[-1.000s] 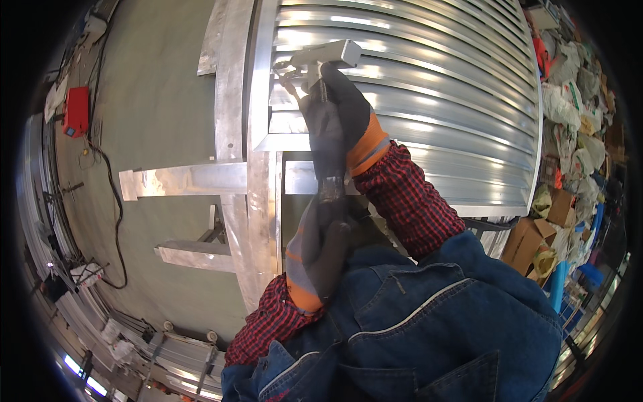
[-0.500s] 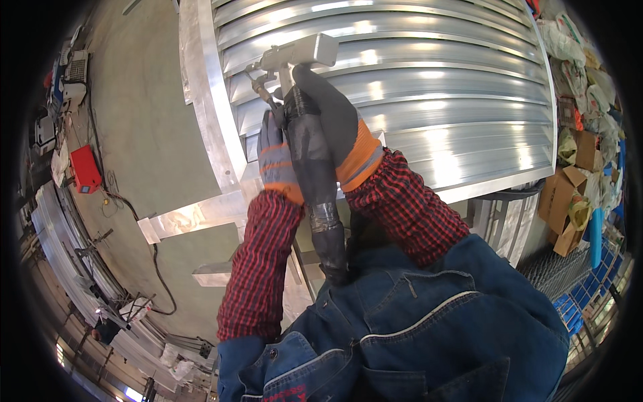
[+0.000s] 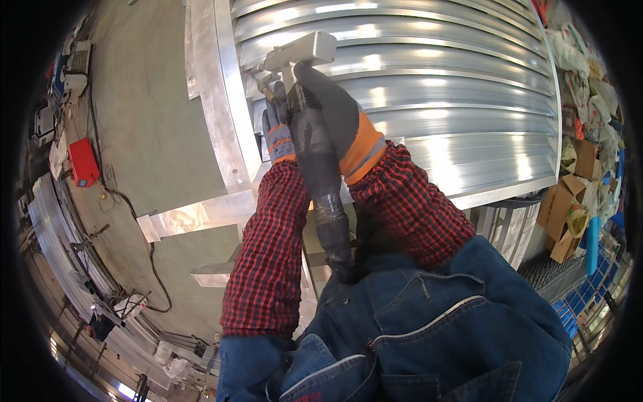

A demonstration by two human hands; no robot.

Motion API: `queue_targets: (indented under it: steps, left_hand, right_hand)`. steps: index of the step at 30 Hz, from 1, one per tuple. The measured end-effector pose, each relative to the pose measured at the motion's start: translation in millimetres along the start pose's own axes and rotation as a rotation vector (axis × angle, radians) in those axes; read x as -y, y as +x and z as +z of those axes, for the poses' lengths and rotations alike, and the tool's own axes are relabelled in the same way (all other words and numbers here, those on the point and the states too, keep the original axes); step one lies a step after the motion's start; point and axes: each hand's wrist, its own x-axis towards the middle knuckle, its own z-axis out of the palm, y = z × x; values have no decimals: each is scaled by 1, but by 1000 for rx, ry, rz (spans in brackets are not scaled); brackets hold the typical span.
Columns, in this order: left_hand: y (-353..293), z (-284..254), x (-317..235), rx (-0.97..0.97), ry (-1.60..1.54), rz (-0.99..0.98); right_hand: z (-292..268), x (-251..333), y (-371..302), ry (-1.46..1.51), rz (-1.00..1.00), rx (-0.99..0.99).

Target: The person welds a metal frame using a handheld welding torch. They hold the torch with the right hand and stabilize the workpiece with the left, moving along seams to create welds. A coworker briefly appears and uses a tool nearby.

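A hammer-like tool (image 3: 318,157) has a grey block-shaped metal head and a long handle wrapped in black tape. Its head lies over the left part of a louvred aluminium panel (image 3: 462,100), and the handle's lower end comes close to my body. My right hand (image 3: 335,117), in a dark glove with an orange cuff, is closed around the upper handle. Beside and partly behind the handle, my left hand (image 3: 278,137) is closed near a thin brass-and-steel piece (image 3: 266,86) just under the head. The handle hides some of the left fingers.
A flat aluminium bar (image 3: 228,120) runs along the panel's left side, with a crosspiece (image 3: 194,218) joining near its lower end. On the floor at left are a red box (image 3: 83,163) and a black cable (image 3: 155,268). Cardboard boxes (image 3: 559,204) and plastic bags stand at right.
My left hand has slid slightly up and right, and more of it is now behind the handle. The view has shifted slightly; the tool and right hand stay over the panel.
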Motion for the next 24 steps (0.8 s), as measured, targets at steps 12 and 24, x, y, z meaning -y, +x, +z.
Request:
queue_targets:
  steps: [12,24]
  left_hand:
    - [9,16,-21,99,-776,-228]
    - [7,-13,-35,13,-279,-74]
  right_hand:
    - [11,-21,19,-56,-24,56]
    - [11,-31,31,-51,-11,29]
